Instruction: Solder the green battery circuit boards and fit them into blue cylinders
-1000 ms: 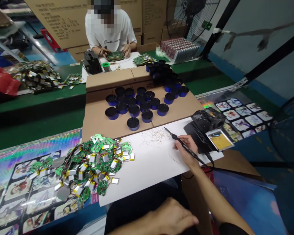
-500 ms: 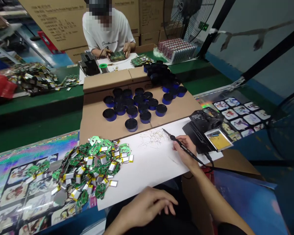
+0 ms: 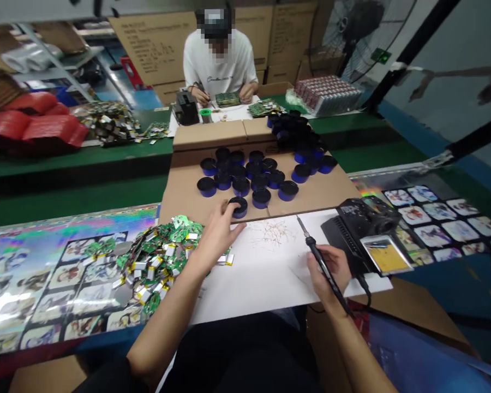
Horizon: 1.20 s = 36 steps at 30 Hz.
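Observation:
My left hand (image 3: pixel 219 232) reaches over to a round blue cup with a black inside (image 3: pixel 239 209), the nearest of several on the cardboard. Its fingers are at the cup's left rim, while the thumb is spread apart in front of it. In my right hand (image 3: pixel 331 270) a black soldering iron (image 3: pixel 321 262) is held like a pen, tip pointing up and away. Thin wire clippings (image 3: pixel 272 232) lie on the white paper (image 3: pixel 249 289) between the hands. Beside my left forearm is a heap of green circuit boards with small silver batteries (image 3: pixel 157 256).
A black soldering station (image 3: pixel 346 232) with a yellow sponge tray (image 3: pixel 387 254) stands at the right. More blue-black cups (image 3: pixel 294 128) are piled at the back of the cardboard (image 3: pixel 180 204). Across the bench, a person (image 3: pixel 221 60) works with circuit boards (image 3: pixel 228 99).
My left hand has gone from my lap up to the nearest cup. My right hand still holds the soldering iron. The view has shifted, and the person opposite now holds a pen-like tool.

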Each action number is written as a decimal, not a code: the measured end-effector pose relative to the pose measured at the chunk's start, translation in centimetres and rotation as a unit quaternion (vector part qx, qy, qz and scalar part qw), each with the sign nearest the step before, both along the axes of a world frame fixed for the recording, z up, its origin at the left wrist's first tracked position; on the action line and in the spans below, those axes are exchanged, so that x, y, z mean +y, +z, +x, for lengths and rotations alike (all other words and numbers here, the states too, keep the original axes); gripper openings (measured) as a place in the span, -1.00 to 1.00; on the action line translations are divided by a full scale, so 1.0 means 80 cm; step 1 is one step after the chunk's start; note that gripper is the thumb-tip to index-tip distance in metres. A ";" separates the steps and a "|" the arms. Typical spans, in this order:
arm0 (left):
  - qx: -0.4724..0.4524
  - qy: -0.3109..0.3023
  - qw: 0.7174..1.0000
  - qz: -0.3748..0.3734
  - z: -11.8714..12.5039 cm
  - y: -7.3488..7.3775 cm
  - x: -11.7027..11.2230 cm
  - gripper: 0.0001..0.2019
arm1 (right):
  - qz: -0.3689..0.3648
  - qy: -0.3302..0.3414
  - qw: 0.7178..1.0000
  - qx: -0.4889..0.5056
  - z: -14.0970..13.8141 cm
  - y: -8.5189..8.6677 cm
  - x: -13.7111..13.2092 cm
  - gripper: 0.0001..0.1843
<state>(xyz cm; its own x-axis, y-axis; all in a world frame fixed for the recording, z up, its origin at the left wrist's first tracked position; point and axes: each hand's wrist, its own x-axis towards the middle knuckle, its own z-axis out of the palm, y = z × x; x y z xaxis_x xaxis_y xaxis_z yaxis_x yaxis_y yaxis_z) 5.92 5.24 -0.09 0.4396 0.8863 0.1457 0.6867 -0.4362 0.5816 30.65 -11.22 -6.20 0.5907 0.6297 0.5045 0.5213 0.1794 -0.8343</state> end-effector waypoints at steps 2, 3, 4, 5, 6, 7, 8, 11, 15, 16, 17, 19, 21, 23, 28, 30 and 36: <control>-0.001 0.011 1.000 0.011 0.012 -0.005 0.008 -0.70 | 0.035 -0.002 0.999 0.023 -0.018 0.008 0.003 -0.69; 0.002 0.021 1.000 0.020 0.014 -0.005 0.011 -0.76 | 0.051 0.017 0.997 0.048 -0.028 0.012 0.007 -0.69; 0.006 0.031 0.999 0.030 0.015 -0.004 0.012 -0.80 | 0.064 0.050 0.994 0.075 -0.038 0.017 0.011 -0.69; 0.008 0.035 0.999 0.040 0.013 -0.001 0.011 -0.81 | 0.075 0.090 0.988 0.100 -0.047 0.021 0.016 -0.70; 0.005 0.029 0.999 0.045 0.010 0.002 0.007 -0.80 | 0.080 0.130 0.981 0.119 -0.056 0.025 0.021 -0.70; -0.005 0.014 0.999 0.043 0.005 0.004 -0.001 -0.79 | 0.083 0.162 0.975 0.128 -0.064 0.028 0.027 -0.70; -0.019 -0.008 0.999 0.036 0.000 0.006 -0.012 -0.77 | 0.080 0.185 0.971 0.126 -0.070 0.030 0.031 -0.71; -0.052 -0.072 0.996 -0.010 -0.011 -0.003 -0.064 -0.72 | 0.050 0.224 0.972 0.050 -0.084 0.027 0.038 -0.80; -0.104 -0.055 0.992 -0.042 -0.012 -0.042 -0.142 -0.72 | -0.008 0.252 0.965 -0.074 -0.098 0.011 0.025 -0.68; -0.123 -0.043 0.990 -0.048 -0.014 -0.049 -0.156 -0.64 | -0.023 0.252 0.964 -0.085 -0.102 0.006 0.019 -0.65; -0.141 -0.033 0.988 -0.056 -0.017 -0.053 -0.165 -0.56 | -0.038 0.251 0.963 -0.091 -0.105 0.002 0.013 -0.63; -0.161 -0.029 0.984 -0.071 -0.029 -0.049 -0.168 -0.51 | -0.055 0.251 0.961 -0.099 -0.109 -0.007 0.004 -0.60; -0.150 -0.035 0.987 -0.051 -0.047 -0.035 -0.154 -0.68 | -0.052 0.258 0.959 -0.102 -0.111 -0.013 0.000 -0.55; -0.090 -0.030 0.995 0.018 -0.064 -0.019 -0.126 -0.79 | -0.048 0.270 0.956 -0.100 -0.111 -0.016 0.000 -0.52; 0.167 -0.014 0.983 0.079 -0.068 -0.004 -0.059 -0.77 | -0.054 0.298 0.947 -0.112 -0.114 -0.008 0.006 -0.53; 0.227 -0.030 0.971 0.064 -0.058 -0.007 -0.047 -0.78 | -0.054 0.292 0.948 -0.117 -0.115 -0.002 0.007 -0.55; 0.201 -0.035 0.979 0.032 -0.046 -0.006 -0.039 -0.84 | -0.021 0.277 0.955 -0.109 -0.115 0.010 0.013 -0.62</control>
